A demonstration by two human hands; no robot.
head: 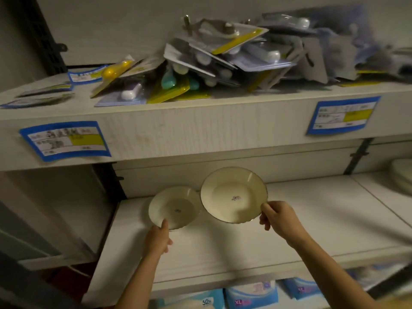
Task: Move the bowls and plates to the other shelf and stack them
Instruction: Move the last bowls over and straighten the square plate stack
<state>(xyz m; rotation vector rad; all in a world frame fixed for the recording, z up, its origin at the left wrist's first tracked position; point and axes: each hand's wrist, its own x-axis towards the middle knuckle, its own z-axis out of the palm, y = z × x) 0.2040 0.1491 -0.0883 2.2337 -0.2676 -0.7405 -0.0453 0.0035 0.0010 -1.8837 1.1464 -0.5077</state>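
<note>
Two cream plates with thin dark rims are over the white middle shelf (289, 237). The smaller plate (176, 208) is at the left, tilted toward me, with my left hand (158, 238) pinching its near rim. To its right the larger plate (234, 195) is tilted up and overlaps the small one's right edge. My right hand (277, 217) grips its lower right rim. Each plate has a small mark in its centre. I cannot tell whether either plate touches the shelf.
The upper shelf (200, 126) overhangs just above the plates, piled with carded utensil packs (223, 61) and bearing blue price labels (66, 140). More white dishes (403, 177) sit at the far right. Packaged goods (249, 295) fill the shelf below.
</note>
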